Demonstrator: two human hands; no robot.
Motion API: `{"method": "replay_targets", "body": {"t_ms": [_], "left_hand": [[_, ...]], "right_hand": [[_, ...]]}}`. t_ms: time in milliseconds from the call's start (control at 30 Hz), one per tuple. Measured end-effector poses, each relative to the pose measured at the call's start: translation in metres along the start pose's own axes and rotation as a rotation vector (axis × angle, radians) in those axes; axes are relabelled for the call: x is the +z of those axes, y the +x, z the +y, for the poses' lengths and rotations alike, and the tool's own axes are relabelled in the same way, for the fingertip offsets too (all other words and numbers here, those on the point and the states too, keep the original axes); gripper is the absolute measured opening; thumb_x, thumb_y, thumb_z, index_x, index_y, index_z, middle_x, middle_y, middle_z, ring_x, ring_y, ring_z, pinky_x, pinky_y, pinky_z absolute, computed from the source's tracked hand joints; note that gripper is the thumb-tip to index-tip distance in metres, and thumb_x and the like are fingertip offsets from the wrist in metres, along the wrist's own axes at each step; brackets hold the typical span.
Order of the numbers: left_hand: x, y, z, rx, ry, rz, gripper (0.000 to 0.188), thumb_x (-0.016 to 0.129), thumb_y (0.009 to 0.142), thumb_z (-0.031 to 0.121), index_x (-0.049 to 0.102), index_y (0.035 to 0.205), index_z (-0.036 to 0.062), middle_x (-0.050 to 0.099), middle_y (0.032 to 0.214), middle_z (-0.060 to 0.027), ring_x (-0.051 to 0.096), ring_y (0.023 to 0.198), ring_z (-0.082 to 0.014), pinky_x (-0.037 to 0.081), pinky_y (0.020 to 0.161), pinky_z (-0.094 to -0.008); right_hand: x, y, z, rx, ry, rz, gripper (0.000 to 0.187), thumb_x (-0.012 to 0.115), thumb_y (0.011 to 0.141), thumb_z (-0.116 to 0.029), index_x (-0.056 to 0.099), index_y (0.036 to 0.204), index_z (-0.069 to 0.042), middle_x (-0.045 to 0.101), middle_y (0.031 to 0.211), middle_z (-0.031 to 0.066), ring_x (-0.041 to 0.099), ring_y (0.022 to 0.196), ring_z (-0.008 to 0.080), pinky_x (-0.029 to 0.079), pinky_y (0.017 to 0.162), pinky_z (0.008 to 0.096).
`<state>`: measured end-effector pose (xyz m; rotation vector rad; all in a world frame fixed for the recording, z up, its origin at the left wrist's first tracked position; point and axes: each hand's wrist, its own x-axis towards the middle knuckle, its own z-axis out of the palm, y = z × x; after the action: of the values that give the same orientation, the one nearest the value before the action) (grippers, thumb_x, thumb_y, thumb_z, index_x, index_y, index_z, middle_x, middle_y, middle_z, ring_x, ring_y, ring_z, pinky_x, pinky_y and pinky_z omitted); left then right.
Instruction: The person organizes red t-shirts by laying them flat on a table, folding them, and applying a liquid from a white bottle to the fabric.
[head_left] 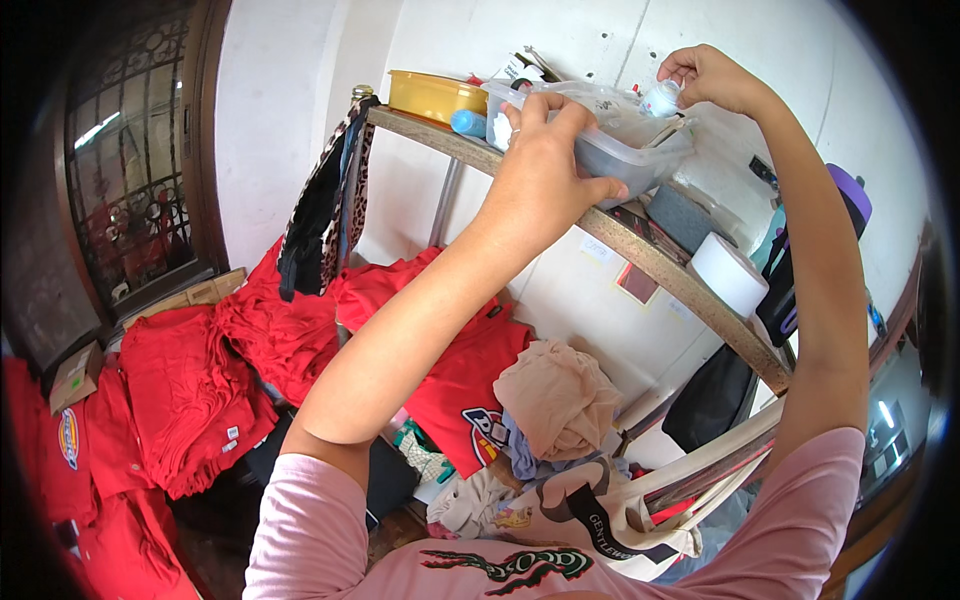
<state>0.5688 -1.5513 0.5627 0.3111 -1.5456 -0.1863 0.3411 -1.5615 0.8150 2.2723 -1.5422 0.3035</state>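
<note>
My left hand (548,150) grips the near left side of a clear plastic tub (640,165) on a high shelf, fingers over its rim and thumb against its near wall. Over the tub's far right part, my right hand (712,78) pinches a small whitish, translucent container (660,99) between thumb and fingers. The container's exact kind is too small to tell. Some things lie inside the tub, partly hidden by its wall and my left hand. A blue capped item (468,123) stands beside the tub on the left.
On the shelf (640,240) are a yellow tub (436,96), a grey roll (690,212) and a white tape roll (730,275). Below lie folded red garments (190,400) and a beige cloth bundle (560,398). Dark and leopard-print fabric (325,210) hangs from the shelf's left end.
</note>
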Motion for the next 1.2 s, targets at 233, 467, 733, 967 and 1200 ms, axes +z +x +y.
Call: {"method": "replay_targets", "body": {"t_ms": [233,467,733,967,1200], "left_hand": [[0.001,0.0,-0.002,0.015,0.006,0.007,0.063,0.094,0.065,0.016,0.063,0.117,-0.0022,0.051,0.131,-0.0222,0.046,0.127,-0.0501,0.03,0.121,-0.0541],[0.0,-0.001,-0.002,0.028,0.067,0.022,0.064,0.094,0.066,0.019,0.062,0.118,-0.0001,0.051,0.132,-0.0207,0.051,0.114,-0.0456,0.034,0.109,-0.0538],[0.0,-0.001,-0.005,0.087,0.176,0.046,0.066,0.095,0.068,0.024,0.061,0.12,0.001,0.052,0.129,-0.0172,0.064,0.087,-0.0296,0.057,0.08,-0.0394],[0.001,-0.004,-0.003,0.063,0.083,0.047,0.063,0.094,0.067,0.019,0.06,0.117,0.0001,0.05,0.13,-0.0196,0.057,0.107,-0.0401,0.046,0.096,-0.0475],[0.003,-0.005,-0.005,0.103,0.062,0.068,0.065,0.094,0.067,0.016,0.06,0.12,-0.0017,0.05,0.13,-0.0197,0.058,0.108,-0.0407,0.047,0.096,-0.047]], "right_hand": [[0.003,-0.004,-0.005,0.008,0.01,0.004,0.044,0.076,0.066,0.006,0.071,0.11,-0.002,0.058,0.084,-0.0048,0.053,0.078,0.0089,0.046,0.073,0.0252],[0.017,-0.007,-0.01,-0.02,0.06,0.009,0.043,0.075,0.068,0.006,0.071,0.111,-0.002,0.057,0.085,-0.0047,0.054,0.078,0.0087,0.048,0.074,0.0256],[0.016,0.002,0.015,0.16,-0.236,-0.06,0.033,0.069,0.084,-0.013,0.073,0.115,0.0,0.074,0.098,0.0148,0.068,0.09,0.0204,0.054,0.082,0.0328],[0.04,0.052,0.007,-0.007,-0.21,0.191,0.038,0.056,0.092,-0.012,0.07,0.126,-0.005,0.074,0.109,0.0175,0.068,0.098,0.0261,0.053,0.091,0.0376],[0.071,0.074,0.011,0.191,-0.161,-0.092,0.04,0.059,0.095,-0.019,0.069,0.132,-0.007,0.071,0.124,0.0171,0.068,0.107,0.0296,0.053,0.095,0.0394]]}}
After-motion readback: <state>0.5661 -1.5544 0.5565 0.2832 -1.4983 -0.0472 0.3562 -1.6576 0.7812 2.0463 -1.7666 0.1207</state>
